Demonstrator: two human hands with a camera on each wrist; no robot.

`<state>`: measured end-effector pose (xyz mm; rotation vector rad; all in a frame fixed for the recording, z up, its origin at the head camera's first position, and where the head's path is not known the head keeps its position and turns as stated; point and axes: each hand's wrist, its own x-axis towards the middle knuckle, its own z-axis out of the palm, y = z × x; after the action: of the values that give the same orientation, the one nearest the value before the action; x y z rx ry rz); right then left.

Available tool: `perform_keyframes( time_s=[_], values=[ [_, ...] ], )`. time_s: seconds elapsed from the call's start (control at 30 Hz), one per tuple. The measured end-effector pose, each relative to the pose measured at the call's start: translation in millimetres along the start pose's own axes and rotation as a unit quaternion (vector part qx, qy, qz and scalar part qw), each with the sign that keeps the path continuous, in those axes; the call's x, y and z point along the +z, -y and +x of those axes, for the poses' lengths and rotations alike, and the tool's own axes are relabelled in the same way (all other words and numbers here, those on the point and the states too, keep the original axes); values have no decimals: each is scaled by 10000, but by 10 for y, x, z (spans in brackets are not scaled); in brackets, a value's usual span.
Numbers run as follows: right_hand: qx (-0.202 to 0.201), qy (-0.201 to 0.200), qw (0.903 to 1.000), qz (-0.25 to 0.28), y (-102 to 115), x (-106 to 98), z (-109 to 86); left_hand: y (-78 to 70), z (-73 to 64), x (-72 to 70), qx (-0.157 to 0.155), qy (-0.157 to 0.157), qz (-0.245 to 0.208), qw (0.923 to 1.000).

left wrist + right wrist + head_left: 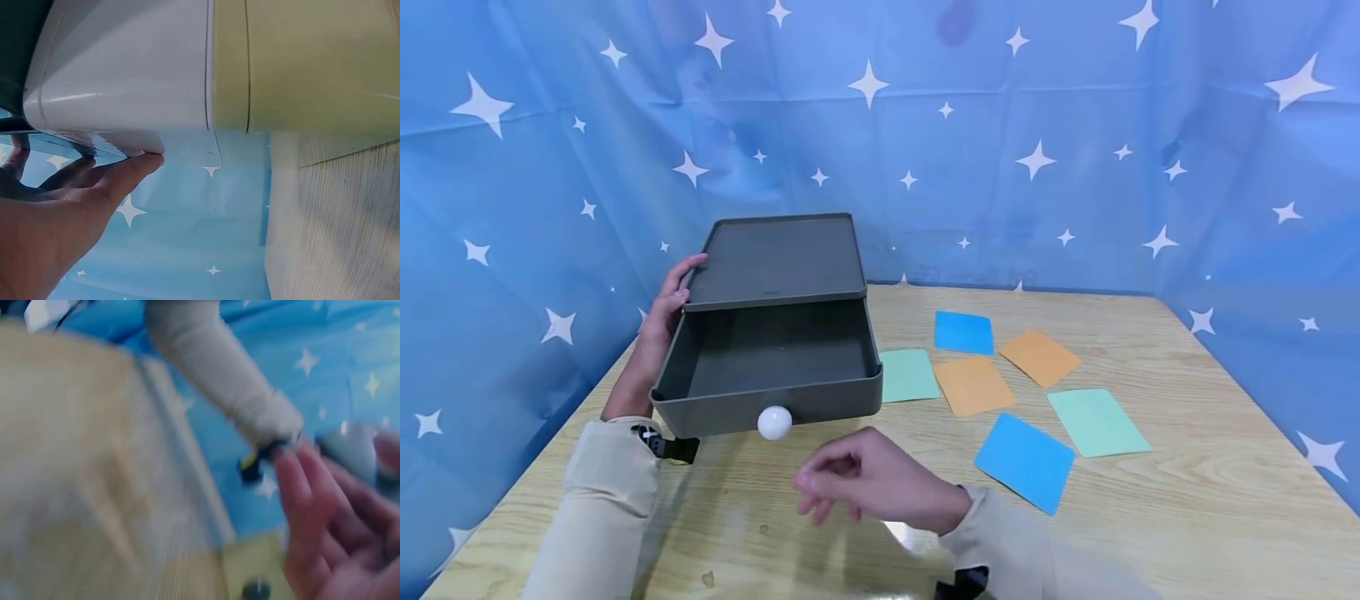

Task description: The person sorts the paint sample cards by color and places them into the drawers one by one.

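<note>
A dark grey drawer box (786, 254) stands on the left half of the table, its drawer (782, 354) pulled out towards me. Nothing lies inside the drawer, as far as I can see. A round white knob (774, 422) sits on the drawer front. My left hand (664, 312) rests against the box's left side, fingertips close to the top edge. From the left wrist, that hand (81, 194) has its thumb and fingers spread along the side wall. My right hand (868, 479) hovers in front of the drawer, right of the knob, with loosely bent fingers around nothing.
To the right of the box, several coloured square sheets lie flat: blue (1025, 462), orange (973, 386) and pale green (1099, 422) among them. A blue curtain (955, 142) with white stars hangs behind and beside the wooden table (1225, 500).
</note>
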<state>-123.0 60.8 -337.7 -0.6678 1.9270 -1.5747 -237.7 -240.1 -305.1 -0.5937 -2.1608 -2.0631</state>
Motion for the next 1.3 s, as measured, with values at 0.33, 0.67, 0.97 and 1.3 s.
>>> perform_keyframes(
  time_s=[0.33, 0.67, 0.97, 1.3],
  values=[
    [-23, 938, 9881, -1217, -227, -744, -27, -8, 15, 13, 48, -33, 75, 10000],
    [-166, -661, 9368, -3431, -374, -1462, 353, 21, 7, 17, -16, -39, -35, 10000],
    [391, -678, 8727, -4820, -505, -1630, 647, 23, -19, 28, -28, -76, -87, 9999],
    [853, -389, 8535, -5125, -473, -1682, 763, 13, -6, 10, -31, -127, -24, 9999]
  ],
)
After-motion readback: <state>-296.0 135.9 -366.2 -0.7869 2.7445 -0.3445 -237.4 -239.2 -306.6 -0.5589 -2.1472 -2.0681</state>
